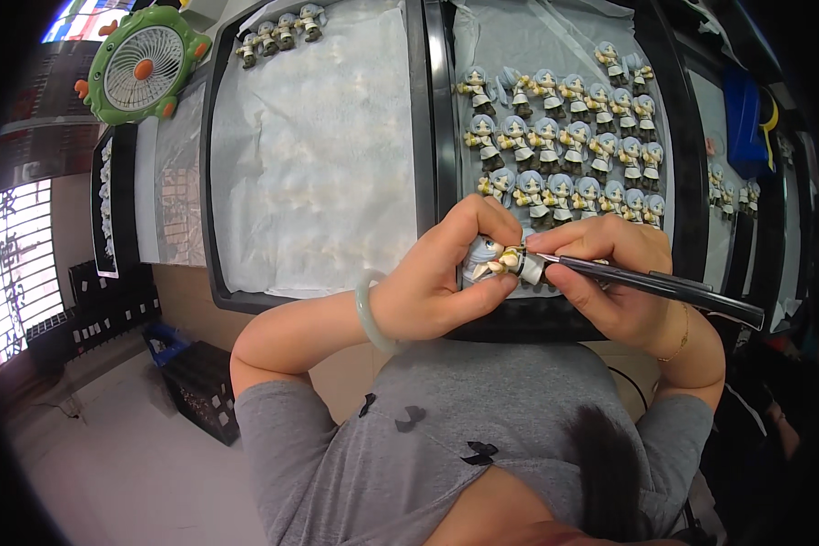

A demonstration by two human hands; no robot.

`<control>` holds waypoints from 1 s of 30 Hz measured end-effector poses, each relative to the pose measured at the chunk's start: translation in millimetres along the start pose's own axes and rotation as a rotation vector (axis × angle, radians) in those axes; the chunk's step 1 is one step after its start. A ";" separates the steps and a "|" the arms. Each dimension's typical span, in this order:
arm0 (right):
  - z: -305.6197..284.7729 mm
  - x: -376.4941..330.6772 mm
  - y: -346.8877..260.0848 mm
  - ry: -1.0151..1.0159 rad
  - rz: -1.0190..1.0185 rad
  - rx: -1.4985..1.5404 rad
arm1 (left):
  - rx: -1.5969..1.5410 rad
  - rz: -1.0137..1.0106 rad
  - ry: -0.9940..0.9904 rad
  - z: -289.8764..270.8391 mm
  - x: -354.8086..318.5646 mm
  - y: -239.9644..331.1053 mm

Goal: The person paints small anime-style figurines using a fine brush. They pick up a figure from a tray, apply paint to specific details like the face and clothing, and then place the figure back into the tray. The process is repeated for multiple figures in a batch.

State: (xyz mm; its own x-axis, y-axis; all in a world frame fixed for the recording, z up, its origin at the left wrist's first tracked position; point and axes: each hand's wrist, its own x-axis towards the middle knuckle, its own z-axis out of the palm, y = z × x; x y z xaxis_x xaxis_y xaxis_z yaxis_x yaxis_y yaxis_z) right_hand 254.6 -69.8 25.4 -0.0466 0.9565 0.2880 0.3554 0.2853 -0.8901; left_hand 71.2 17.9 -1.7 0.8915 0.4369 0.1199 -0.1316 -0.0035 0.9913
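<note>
My left hand [441,287] grips a small figurine [493,259] with pale blue-grey hair and a cream outfit, held close over the near edge of the right black tray [441,136]. My right hand [605,273] holds a black paintbrush [655,284] like a pen, its tip touching the figurine's body. A pale green bangle [366,314] sits on my left wrist and a thin gold chain on my right wrist. Beyond my hands, several matching figurines [564,136] stand in rows on the right tray.
A left black tray [211,182] lined with white paper carries several figurines [280,32] at its far edge. A green desk fan [143,65] stands at the far left. More trays with figurines [733,196] lie to the right. Black crates [200,387] sit on the floor.
</note>
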 end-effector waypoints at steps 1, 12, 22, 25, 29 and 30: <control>-1.1 0.3 -0.4 -0.015 0.021 0.023 | -0.025 -0.018 -0.015 -0.9 -0.2 -0.2; -3.9 -2.0 0.9 -0.021 -0.023 0.156 | -0.182 -0.073 -0.091 -3.0 -2.1 2.0; -3.0 -0.9 3.4 -0.028 -0.005 0.156 | -0.149 -0.075 -0.100 -5.1 -0.5 0.7; -4.8 1.5 2.2 -0.051 -0.013 0.128 | -0.135 -0.088 -0.083 -4.5 -1.2 1.9; -4.7 1.4 2.4 -0.050 0.145 0.295 | -0.072 -0.042 -0.069 -4.3 -0.1 -0.4; -3.0 0.8 3.7 -0.036 0.207 0.357 | -0.060 -0.038 -0.064 -4.5 -0.3 -0.8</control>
State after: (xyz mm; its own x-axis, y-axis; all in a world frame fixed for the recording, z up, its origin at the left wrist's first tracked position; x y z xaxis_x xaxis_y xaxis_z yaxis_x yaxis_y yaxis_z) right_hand 258.7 -68.1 23.4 -0.0429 0.9956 0.0834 0.0144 0.0841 -0.9964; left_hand 69.0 21.7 -2.8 0.9221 0.3770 0.0871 -0.1210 0.0672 0.9904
